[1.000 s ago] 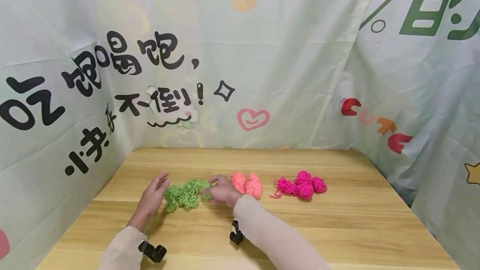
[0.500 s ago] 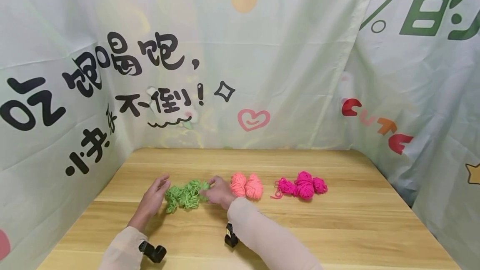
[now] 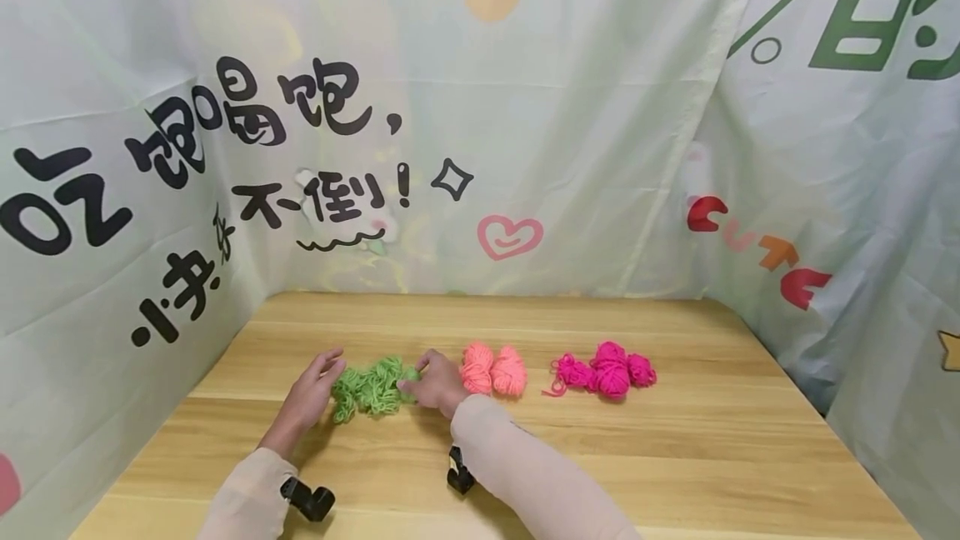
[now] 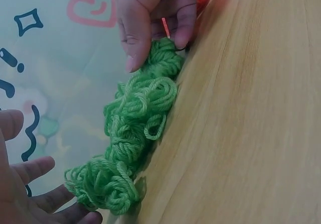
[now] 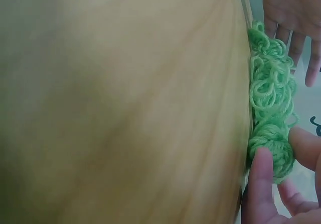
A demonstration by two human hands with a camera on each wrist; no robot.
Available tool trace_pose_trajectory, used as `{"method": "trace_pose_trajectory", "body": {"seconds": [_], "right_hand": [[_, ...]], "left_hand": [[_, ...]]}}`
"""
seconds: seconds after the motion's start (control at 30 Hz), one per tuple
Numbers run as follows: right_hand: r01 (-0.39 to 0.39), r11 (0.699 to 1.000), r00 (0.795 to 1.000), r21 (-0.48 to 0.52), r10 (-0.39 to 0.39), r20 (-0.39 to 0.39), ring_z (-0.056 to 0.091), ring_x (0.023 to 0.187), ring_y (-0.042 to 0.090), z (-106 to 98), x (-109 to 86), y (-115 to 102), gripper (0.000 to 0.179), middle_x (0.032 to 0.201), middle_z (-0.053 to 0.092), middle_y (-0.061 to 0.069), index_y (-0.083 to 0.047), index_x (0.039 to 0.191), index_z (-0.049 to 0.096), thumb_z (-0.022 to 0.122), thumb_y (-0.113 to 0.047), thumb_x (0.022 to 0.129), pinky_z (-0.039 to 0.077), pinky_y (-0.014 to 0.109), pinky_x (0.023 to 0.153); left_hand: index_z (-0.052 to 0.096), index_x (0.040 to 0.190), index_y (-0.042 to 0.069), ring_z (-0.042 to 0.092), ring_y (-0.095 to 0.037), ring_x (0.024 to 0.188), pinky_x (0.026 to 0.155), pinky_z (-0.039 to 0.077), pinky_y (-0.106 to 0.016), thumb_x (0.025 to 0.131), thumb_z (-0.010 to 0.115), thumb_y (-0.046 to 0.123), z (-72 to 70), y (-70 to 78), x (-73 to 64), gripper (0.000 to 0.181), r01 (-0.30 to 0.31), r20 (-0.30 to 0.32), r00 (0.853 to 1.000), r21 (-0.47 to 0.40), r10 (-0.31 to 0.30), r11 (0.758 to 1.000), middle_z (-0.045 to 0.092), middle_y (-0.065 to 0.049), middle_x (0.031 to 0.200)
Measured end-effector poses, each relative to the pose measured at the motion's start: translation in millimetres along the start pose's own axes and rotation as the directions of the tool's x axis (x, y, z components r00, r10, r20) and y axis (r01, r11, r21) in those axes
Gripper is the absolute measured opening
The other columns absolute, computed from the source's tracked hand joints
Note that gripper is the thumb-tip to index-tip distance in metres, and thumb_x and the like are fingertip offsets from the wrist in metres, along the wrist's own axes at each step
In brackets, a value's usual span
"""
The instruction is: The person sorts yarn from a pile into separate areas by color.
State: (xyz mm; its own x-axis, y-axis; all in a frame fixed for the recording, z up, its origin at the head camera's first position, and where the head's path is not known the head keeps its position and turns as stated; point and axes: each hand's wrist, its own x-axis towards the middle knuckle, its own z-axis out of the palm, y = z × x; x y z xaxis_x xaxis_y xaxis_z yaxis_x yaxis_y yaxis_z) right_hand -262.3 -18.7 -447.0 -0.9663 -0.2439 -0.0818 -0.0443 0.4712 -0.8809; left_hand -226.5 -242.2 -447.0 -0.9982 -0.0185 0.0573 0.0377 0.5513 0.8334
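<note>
Loopy green yarn (image 3: 375,387) lies in a lumpy row on the wooden table, with a small wound ball at its right end. My left hand (image 3: 309,394) is at the left end, its fingers spread and fairly straight; in the left wrist view the fingertips (image 4: 60,199) are against or just beside the loops. At the other end my right hand (image 3: 437,383) has thumb and fingers around the small green ball (image 5: 273,151), pinching it from its sides. Whether every fingertip touches the yarn is hidden.
Two coral yarn balls (image 3: 493,370) lie just right of my right hand. Farther right is a cluster of magenta yarn (image 3: 609,372) with a loose tail. Printed cloth (image 3: 592,190) closes off the wooden table (image 3: 675,457) at the back and sides.
My right hand has shifted slightly left and come closer in on the green yarn's right end. The left hand stays nearly in place. The head view has tilted a little.
</note>
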Motion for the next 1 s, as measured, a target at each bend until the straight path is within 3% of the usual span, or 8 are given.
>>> {"method": "trace_pose_trajectory", "body": {"seconds": [0.27, 0.53, 0.73, 1.0], "right_hand": [[-0.007, 1.0, 1.0, 0.019, 0.008, -0.018, 0.062, 0.054, 0.015, 2.7, 1.4, -0.3, 0.03, 0.077, 0.059, 0.007, -0.006, 0.101, 0.054, 0.077, -0.017, 0.085, 0.047, 0.026, 0.051], [0.021, 0.997, 0.999, 0.075, -0.023, 0.029, 0.063, 0.058, 0.017, 5.2, -0.7, -3.7, 0.026, 0.08, 0.06, 0.004, -0.001, 0.108, 0.059, 0.073, -0.009, 0.087, 0.05, 0.027, 0.054], [-0.001, 0.989, 0.997, 0.147, -0.01, 0.074, 0.064, 0.062, 0.02, 7.9, -2.0, -5.9, 0.026, 0.084, 0.057, 0.005, -0.001, 0.111, 0.059, 0.071, -0.006, 0.088, 0.054, 0.03, 0.055], [-0.022, 0.986, 0.996, 0.166, 0.007, 0.087, 0.063, 0.062, 0.019, 8.9, -2.5, -5.5, 0.026, 0.085, 0.057, 0.006, -0.003, 0.111, 0.057, 0.071, -0.009, 0.089, 0.056, 0.03, 0.057]], "left_hand": [[0.029, 0.149, 0.005, 0.034, -0.046, 0.132, 0.105, 0.03, -0.061, 0.105, 0.031, 0.046, -0.7, 1.7, 1.3, 0.061, 0.019, 0.018, 1.0, -0.021, -0.019, 1.0, 0.035, -0.027, 0.146], [0.028, 0.149, 0.003, 0.032, -0.047, 0.133, 0.107, 0.027, -0.061, 0.106, 0.03, 0.043, -4.3, 0.5, 1.6, 0.059, 0.038, 0.023, 0.999, -0.049, -0.037, 0.998, 0.032, -0.028, 0.146], [0.028, 0.149, 0.001, 0.032, -0.046, 0.133, 0.107, 0.028, -0.059, 0.106, 0.031, 0.041, -5.2, 2.6, 0.3, 0.058, 0.04, 0.022, 0.999, -0.078, -0.039, 0.996, 0.032, -0.03, 0.147], [0.027, 0.149, 0.002, 0.031, -0.048, 0.133, 0.107, 0.026, -0.063, 0.106, 0.03, 0.044, -0.6, 7.2, -0.2, 0.06, 0.026, 0.046, 0.999, -0.051, -0.023, 0.998, 0.032, -0.03, 0.146]]}}
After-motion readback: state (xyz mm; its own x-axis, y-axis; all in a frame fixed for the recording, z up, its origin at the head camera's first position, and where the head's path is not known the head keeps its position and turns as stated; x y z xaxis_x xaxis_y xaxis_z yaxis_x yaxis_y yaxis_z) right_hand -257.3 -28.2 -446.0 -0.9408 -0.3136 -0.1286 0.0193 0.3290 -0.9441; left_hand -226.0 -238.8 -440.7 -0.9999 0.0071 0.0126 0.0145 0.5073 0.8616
